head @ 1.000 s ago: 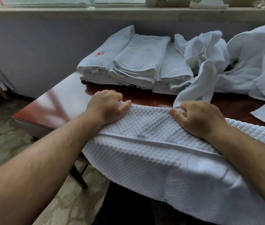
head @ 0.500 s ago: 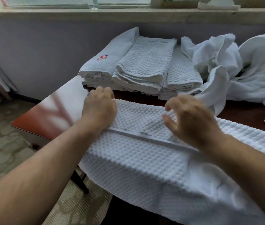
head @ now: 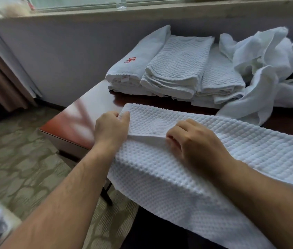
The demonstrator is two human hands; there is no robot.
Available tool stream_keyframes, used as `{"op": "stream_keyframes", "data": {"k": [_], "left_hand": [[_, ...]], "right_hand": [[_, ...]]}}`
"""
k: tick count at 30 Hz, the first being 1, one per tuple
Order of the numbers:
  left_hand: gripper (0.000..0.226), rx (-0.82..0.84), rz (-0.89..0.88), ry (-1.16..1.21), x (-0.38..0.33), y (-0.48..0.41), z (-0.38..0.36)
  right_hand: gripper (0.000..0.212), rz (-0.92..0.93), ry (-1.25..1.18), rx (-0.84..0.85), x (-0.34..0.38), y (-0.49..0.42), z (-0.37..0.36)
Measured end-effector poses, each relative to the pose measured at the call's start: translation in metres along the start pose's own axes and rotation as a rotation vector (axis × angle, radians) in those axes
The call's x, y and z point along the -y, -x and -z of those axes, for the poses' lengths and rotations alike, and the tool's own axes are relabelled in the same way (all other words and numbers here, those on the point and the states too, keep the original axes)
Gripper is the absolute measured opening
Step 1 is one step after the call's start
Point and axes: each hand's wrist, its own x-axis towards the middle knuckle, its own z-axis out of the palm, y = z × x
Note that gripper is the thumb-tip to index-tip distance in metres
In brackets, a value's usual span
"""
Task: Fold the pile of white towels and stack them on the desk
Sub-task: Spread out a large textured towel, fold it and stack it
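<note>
Towel (head: pixel 249 150) on desk (head: pixel 74 123), hands (head: pixel 112 130) (head: pixel 196 144) pinching it

A red embroidered mark (head: pixel 130 60) stood on the top face of the smooth folded towel (head: pixel 147 49), the leftmost of the folded stacks at the far side of the desk. Its characters were too small and blurred to read. A small label (head: pixel 124 79) with faint red print sat at that towel's near edge, and it was equally illegible.

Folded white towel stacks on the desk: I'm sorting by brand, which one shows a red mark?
The leftmost smooth white towel stack, with red embroidery on top; the middle waffle-weave stack and right waffle-weave stack are plain.
</note>
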Motion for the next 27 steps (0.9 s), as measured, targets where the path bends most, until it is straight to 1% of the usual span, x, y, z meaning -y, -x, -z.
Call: {"op": "stream_keyframes", "data": {"k": [2,4,7,8,10,12,14,16,19,22,25,27], "left_hand": [[0.044,-0.020,0.023,0.029,0.000,0.000,0.001],[0.038,-0.057,0.044,0.106,0.002,-0.001,0.003],[0.015,-0.059,0.029,0.235,0.005,0.001,0.007],[0.011,-0.052,0.024,0.295,0.005,0.003,0.008],[0.019,-0.034,0.021,0.404,0.006,0.005,0.012],[0.027,-0.017,0.018,0.423,0.008,0.006,0.016],[0.027,-0.005,-0.015,0.348,0.010,0.006,0.016],[0.023,0.006,-0.076,0.216,0.012,0.007,0.015],[0.016,-0.004,-0.157,0.025,0.016,0.009,0.016],[0.011,-0.025,-0.203,-0.112,0.016,0.012,0.017],[0.013,-0.075,-0.262,-0.286,0.014,0.014,0.016],[0.019,-0.090,-0.323,-0.362,0.011,0.015,0.018]], "right_hand": [[0.018,0.042,-0.021,-0.030,0.001,0.001,0.001],[0.018,0.100,-0.018,-0.069,0.000,0.001,0.001],[0.017,0.157,0.007,-0.115,0.001,0.001,0.001],[0.015,0.172,0.015,-0.123,0.002,0.001,0.002],[0.012,0.214,0.021,-0.120,0.003,0.002,0.003],[0.015,0.248,0.016,-0.089,0.003,0.002,0.005],[0.018,0.253,-0.003,-0.058,0.003,0.002,0.006],[0.019,0.246,-0.018,-0.034,0.003,0.002,0.006],[0.015,0.241,-0.023,0.017,0.002,0.002,0.004],[0.010,0.217,-0.032,0.075,0.001,0.002,0.004],[0.006,0.174,-0.054,0.097,0.001,0.005,0.007],[0.007,0.141,-0.043,0.093,0.000,0.011,0.011]]}}
